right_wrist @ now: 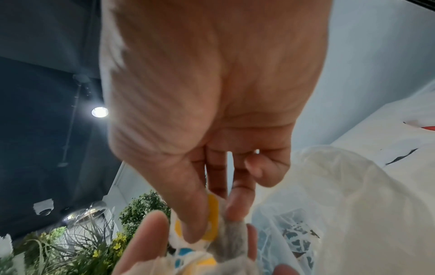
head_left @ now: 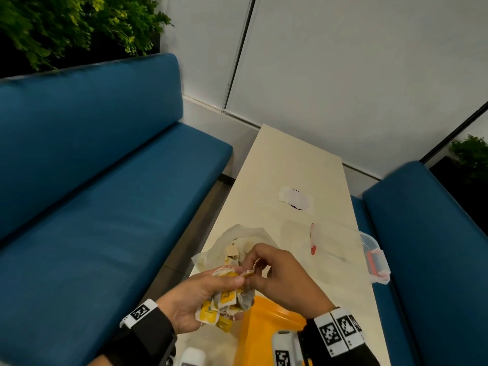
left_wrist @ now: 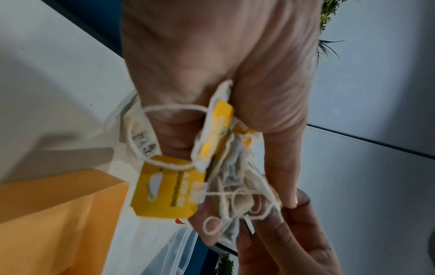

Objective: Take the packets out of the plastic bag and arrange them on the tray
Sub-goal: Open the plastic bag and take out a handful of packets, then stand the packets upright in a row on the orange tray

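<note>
My left hand (head_left: pixel 237 297) grips a tangled bunch of tea-bag packets (head_left: pixel 224 302) with white strings and yellow tags, held above the near table edge beside the orange tray (head_left: pixel 266 328). The left wrist view shows the same bunch (left_wrist: pixel 226 167) between the thumb and curled fingers of the left hand (left_wrist: pixel 247 214). My right hand (head_left: pixel 252 273) pinches one yellow-and-white tag (right_wrist: pixel 213 214) at the top of the bunch, between thumb and fingers (right_wrist: pixel 195 223). The crumpled clear plastic bag (head_left: pixel 237 239) lies open just behind both hands, with more packets inside.
A clear lidded box (head_left: pixel 375 257) with a red latch sits at the table's right edge. A red clip (head_left: pixel 313 240) and a white patch (head_left: pixel 295 198) lie farther back. Blue benches (head_left: pixel 92 180) flank the narrow table (head_left: pixel 290 159).
</note>
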Demonstrator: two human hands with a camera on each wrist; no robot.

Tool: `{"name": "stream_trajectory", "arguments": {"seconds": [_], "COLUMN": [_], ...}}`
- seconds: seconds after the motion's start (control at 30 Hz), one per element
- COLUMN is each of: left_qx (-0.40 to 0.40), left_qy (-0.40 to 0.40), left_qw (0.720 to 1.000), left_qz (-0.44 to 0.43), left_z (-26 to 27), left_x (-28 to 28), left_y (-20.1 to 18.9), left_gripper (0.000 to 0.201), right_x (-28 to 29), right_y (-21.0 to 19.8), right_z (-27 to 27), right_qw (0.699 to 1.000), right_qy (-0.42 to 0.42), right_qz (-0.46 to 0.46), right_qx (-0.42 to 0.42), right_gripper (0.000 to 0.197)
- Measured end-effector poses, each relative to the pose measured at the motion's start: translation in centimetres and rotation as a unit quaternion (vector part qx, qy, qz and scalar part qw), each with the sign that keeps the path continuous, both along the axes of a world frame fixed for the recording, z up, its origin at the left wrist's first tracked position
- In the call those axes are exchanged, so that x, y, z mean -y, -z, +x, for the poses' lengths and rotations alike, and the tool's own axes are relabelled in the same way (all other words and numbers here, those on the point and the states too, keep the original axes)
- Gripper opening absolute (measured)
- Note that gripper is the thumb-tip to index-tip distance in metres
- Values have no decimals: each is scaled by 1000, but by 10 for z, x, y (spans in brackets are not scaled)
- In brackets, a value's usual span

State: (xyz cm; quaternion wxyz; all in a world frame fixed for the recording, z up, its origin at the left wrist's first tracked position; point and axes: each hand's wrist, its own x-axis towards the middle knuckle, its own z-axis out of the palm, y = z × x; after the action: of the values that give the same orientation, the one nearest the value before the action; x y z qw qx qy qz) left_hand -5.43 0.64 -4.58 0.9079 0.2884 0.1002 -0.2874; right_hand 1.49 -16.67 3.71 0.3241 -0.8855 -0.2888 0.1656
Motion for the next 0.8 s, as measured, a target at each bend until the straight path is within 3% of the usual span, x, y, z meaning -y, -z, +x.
{"name": "stream_trajectory", "arguments": {"seconds": [0.13,0.3,0.43,0.6,0.8], "left_qx": [-5,-40,-62,-78,-79], "left_qy": [3,-15,-14,13,72], "left_qw": [1000,999,997,995,988], "left_qz": [-16,19,34,60,110], "left_z": [-1,-6,-12,-18,-18], "left_x": [2,3,4,13,30], "left_y": [3,13,19,29,38], "left_gripper": [64,65,54,50,50], "right_x": [5,15,29,46,62], "right_y": [1,1,3,8,27], "right_z": [2,1,0,-5,-12], "right_qw": [999,996,991,982,984], "right_qy": [15,70,106,140,172], "right_qz": [20,52,82,102,31], "right_qx": [-29,-28,-21,-77,-39], "right_gripper": [25,17,23,10,7]}}
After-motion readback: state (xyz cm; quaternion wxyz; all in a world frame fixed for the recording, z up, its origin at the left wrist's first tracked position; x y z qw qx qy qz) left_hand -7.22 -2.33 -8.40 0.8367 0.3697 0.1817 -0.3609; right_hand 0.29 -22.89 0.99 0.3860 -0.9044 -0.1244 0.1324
